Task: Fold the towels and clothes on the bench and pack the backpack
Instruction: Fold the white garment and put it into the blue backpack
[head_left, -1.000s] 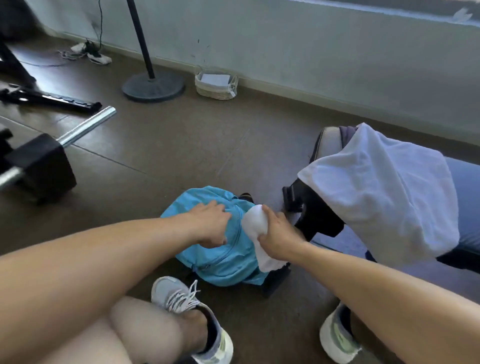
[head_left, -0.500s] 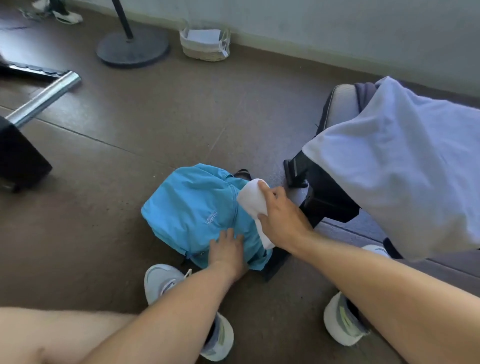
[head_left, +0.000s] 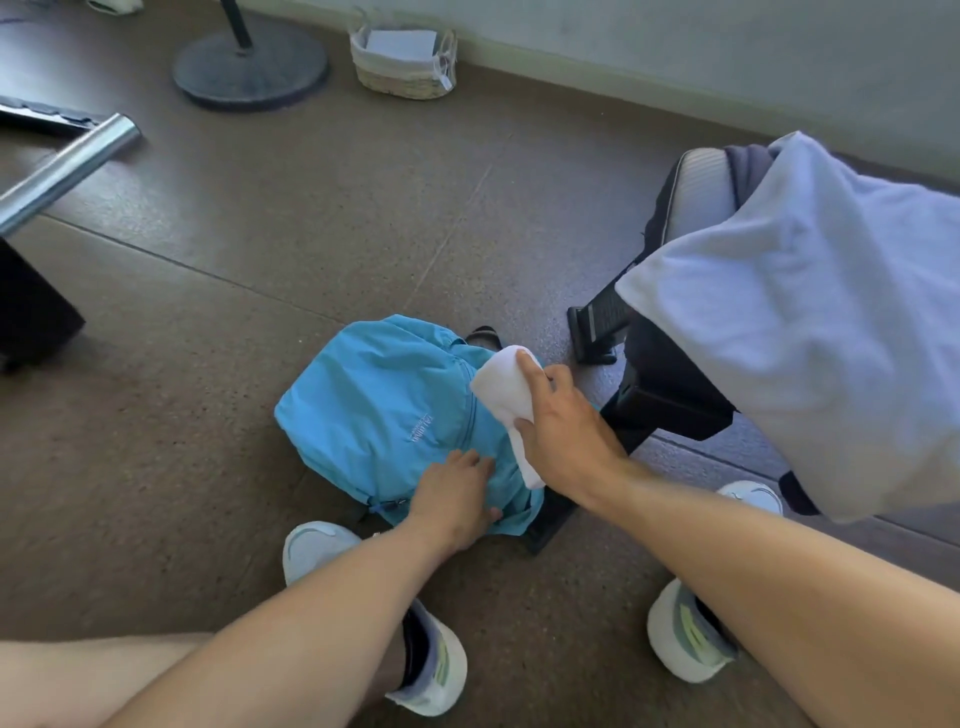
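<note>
A light blue backpack (head_left: 384, 410) lies on the brown floor in front of my feet. My right hand (head_left: 563, 431) grips a small folded white towel (head_left: 506, 395) and holds it against the backpack's right side. My left hand (head_left: 457, 493) rests flat on the backpack's near edge, fingers spread, close to the zipper. To the right stands the bench (head_left: 698, 192) with a large pale towel (head_left: 810, 332) draped over its end. A bit of dark cloth (head_left: 745, 166) shows beneath that towel.
A steel barbell end (head_left: 67, 169) and a dark weight sit at the left. A round stand base (head_left: 249, 67) and a woven basket (head_left: 402, 65) are near the far wall. The bench's black legs (head_left: 649, 405) stand right beside the backpack. My white shoes (head_left: 431, 660) flank it.
My left hand slid from the backpack's top down to its near edge. My right hand stays on the white towel at the backpack's side. The view tilted down.
</note>
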